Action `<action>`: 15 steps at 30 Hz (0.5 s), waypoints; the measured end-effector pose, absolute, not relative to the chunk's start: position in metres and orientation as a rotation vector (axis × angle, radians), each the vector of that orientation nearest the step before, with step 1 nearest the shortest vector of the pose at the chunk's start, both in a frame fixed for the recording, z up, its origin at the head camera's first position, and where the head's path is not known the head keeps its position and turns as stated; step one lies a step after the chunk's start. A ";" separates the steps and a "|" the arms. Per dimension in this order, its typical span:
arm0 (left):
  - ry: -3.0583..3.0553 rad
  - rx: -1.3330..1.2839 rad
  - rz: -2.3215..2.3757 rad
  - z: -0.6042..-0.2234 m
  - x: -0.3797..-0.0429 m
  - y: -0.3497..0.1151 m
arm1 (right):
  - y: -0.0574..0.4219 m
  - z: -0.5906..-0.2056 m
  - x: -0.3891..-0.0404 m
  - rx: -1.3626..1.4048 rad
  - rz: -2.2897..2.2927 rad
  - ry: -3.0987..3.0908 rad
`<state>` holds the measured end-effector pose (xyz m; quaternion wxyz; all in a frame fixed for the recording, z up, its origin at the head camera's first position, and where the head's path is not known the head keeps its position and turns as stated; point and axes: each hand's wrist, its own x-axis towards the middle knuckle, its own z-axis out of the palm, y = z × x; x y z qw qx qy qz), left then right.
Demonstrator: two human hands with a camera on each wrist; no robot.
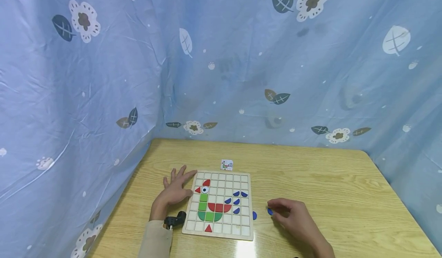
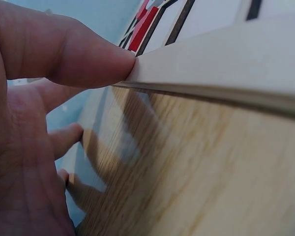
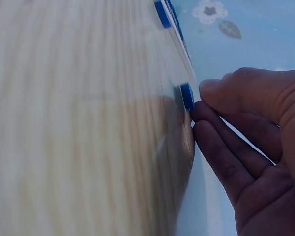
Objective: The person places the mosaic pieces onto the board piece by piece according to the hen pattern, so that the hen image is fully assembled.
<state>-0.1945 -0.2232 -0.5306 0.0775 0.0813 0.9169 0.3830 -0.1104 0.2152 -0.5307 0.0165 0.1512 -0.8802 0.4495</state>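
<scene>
On a wooden grid board, flat colored pieces form a bird shape with a red, green and blue body. My left hand, fingers spread, rests at the board's left edge; in the left wrist view its thumb touches the pale side of the board. To the right of the board, my right hand curves its thumb and fingers at a blue half-round piece. The right wrist view has this blue piece at the fingertips, close over the table; I cannot tell whether they pinch it.
Another blue half-round piece lies against the board's right edge. A small printed card with a matching bird picture lies behind the board. A blue patterned cloth hangs around the wooden table.
</scene>
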 end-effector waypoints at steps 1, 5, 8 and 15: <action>2.745 0.239 1.143 -0.531 -0.194 -0.223 | 0.213 -0.530 -0.111 0.485 1.407 -2.729; 2.738 0.233 1.131 -0.531 -0.194 -0.224 | 0.207 -0.532 -0.114 0.524 1.405 -2.712; 2.737 0.235 1.128 -0.531 -0.194 -0.224 | 0.203 -0.535 -0.115 0.535 1.385 -2.694; 2.737 0.234 1.127 -0.530 -0.194 -0.224 | 0.199 -0.537 -0.117 0.516 1.349 -2.685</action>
